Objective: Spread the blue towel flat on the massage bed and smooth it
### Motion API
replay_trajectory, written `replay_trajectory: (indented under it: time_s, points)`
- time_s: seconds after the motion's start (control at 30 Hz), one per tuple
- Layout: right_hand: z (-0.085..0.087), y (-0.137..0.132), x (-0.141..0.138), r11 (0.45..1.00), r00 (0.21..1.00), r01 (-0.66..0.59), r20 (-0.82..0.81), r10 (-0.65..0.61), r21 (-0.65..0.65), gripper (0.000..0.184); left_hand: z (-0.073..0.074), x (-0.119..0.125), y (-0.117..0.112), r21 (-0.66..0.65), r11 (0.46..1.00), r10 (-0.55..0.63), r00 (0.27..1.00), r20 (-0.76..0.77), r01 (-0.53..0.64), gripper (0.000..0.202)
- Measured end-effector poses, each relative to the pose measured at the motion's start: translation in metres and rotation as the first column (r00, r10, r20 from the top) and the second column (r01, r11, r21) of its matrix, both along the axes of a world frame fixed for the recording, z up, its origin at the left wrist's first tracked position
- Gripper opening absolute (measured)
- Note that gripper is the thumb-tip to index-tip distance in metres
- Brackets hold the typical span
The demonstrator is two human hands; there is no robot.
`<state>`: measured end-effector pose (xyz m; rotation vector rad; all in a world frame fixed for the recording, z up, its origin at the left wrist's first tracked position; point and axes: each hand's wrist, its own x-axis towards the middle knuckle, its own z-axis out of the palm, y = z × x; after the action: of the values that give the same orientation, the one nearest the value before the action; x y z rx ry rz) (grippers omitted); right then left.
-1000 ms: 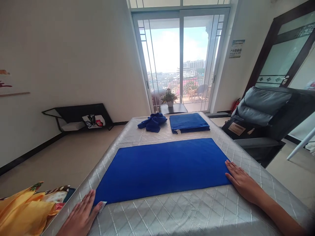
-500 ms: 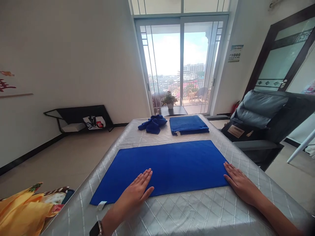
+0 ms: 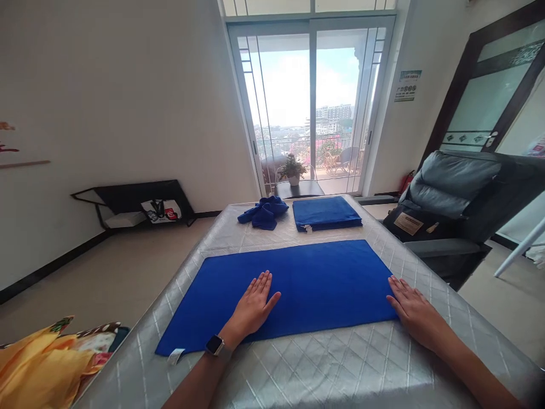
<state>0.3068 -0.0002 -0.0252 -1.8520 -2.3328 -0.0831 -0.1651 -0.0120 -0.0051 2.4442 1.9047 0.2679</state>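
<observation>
- Blue cloth (image 3: 317,287): plain, oblong, spread flat, long edges running roughly from 9 to 3 o'clock, lying towards 6 o'clock.
- White label (image 3: 176,356): at the cloth's 8 o'clock corner.

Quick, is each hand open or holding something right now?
Left hand: open, palm down on the spread blue cloth, gripping nothing.
Right hand: open, palm down at the cloth's right edge, gripping nothing.

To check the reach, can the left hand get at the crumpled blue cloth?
Probably yes, leaning forward: only flat blue cloth and quilted surface separate the left hand from the crumpled cloth.
</observation>
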Motion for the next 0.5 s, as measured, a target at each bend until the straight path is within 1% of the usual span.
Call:
replay_trajectory:
  time_s: [0.07, 0.1, 0.2, 0.27, 0.3, 0.37, 0.43, 0.5]
  points:
    - [0.015, -0.003, -0.031, 1.0, 1.0, -0.006, 0.0, 0.006, -0.025, 0.067, 0.0, 0.005, -0.004, 0.052, 0.998, -0.018, 1.0, -0.008, 0.019, 0.071]
    - [0.025, -0.005, -0.052, 0.998, 0.999, -0.033, -0.003, 0.033, -0.048, 0.067, 0.003, 0.01, -0.007, 0.086, 0.996, -0.035, 0.999, -0.004, 0.036, 0.069]
    - [0.053, -0.01, -0.124, 0.973, 0.979, -0.201, -0.045, 0.197, -0.113, 0.066, 0.009, 0.028, -0.016, 0.188, 0.977, -0.099, 0.995, 0.011, 0.096, 0.067]
    - [0.062, -0.011, -0.171, 0.95, 0.956, -0.29, -0.08, 0.282, -0.113, 0.065, 0.008, 0.041, -0.022, 0.22, 0.967, -0.132, 0.991, 0.008, 0.127, 0.069]
    - [0.062, -0.011, -0.192, 0.939, 0.944, -0.325, -0.098, 0.315, -0.111, 0.063, 0.006, 0.046, -0.024, 0.214, 0.966, -0.147, 0.989, 0.001, 0.144, 0.069]
    - [0.055, -0.009, -0.225, 0.926, 0.93, -0.358, -0.133, 0.343, -0.119, 0.061, 0.0, 0.052, -0.026, 0.171, 0.97, -0.171, 0.985, -0.015, 0.171, 0.066]
    - [0.042, -0.007, -0.242, 0.923, 0.927, -0.361, -0.157, 0.34, -0.135, 0.061, -0.005, 0.054, -0.027, 0.122, 0.975, -0.185, 0.982, -0.024, 0.187, 0.064]
    - [0.029, -0.006, -0.247, 0.924, 0.928, -0.357, -0.167, 0.334, -0.137, 0.061, -0.007, 0.054, -0.027, 0.093, 0.977, -0.192, 0.981, -0.026, 0.193, 0.065]
